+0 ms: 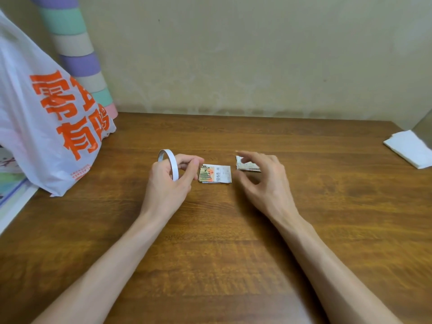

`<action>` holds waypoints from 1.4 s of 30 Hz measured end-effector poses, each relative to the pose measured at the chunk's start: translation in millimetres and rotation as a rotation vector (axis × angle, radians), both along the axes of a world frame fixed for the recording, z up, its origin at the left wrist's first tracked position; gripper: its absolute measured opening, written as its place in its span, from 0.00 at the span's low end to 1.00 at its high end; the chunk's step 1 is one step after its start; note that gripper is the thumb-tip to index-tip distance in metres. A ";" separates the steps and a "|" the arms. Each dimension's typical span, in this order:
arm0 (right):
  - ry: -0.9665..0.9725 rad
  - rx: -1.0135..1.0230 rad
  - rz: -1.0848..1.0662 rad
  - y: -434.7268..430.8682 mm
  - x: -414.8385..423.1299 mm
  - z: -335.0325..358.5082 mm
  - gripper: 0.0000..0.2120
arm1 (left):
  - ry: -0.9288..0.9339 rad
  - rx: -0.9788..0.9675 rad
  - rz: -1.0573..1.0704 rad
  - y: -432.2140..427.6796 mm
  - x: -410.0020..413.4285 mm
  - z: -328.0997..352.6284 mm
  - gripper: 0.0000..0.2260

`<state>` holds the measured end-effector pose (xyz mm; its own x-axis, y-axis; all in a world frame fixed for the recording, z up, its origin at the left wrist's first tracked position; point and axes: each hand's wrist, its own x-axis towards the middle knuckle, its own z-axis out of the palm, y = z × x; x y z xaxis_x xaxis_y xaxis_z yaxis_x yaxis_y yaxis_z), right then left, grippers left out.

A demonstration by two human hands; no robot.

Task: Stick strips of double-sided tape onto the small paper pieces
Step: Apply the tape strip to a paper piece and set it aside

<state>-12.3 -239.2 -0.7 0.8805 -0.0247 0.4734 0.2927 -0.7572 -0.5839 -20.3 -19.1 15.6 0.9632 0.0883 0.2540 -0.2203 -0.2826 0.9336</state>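
Wooden worktop point(210, 265) fills lower view, two bare forearms reaching over it. White plastic bag point(46, 127) with orange print stands at left edge. Striped tube point(77, 59) leans behind bag, by wall. Left hand point(168, 181): grip clamped on tape roll point(172, 163), thin white ring held upright. Right hand point(264, 181): grip apart, fingers loosely curled, holding nothing. Folded white tissue point(409, 148) at far right. Printed paper pieces point(215, 174) lie stacked between hands, just beside left fingertips. Second paper stack point(250, 168) lies by right fingers; contact unclear, blurred.
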 end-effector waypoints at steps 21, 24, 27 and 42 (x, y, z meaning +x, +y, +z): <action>-0.075 -0.150 0.117 24.9 8.0 -10.0 0.18 | -0.007 0.052 0.058 1.5 2.6 0.5 0.07; -0.214 -0.090 0.065 25.2 7.4 -7.5 0.19 | -0.023 0.081 0.037 2.9 2.4 0.4 0.06; -0.309 -0.052 0.039 24.0 2.6 0.8 0.20 | -0.067 0.182 -0.022 4.5 0.9 2.2 0.12; 0.263 0.402 0.255 8.5 -14.9 21.8 0.16 | 0.085 0.213 -0.134 5.4 -5.2 15.1 0.02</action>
<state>-27.2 -230.7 21.0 0.9697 0.0720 0.2335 0.2430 -0.3834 -0.8911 -25.5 -13.7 30.8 0.9813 -0.0880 0.1709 -0.1923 -0.4479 0.8731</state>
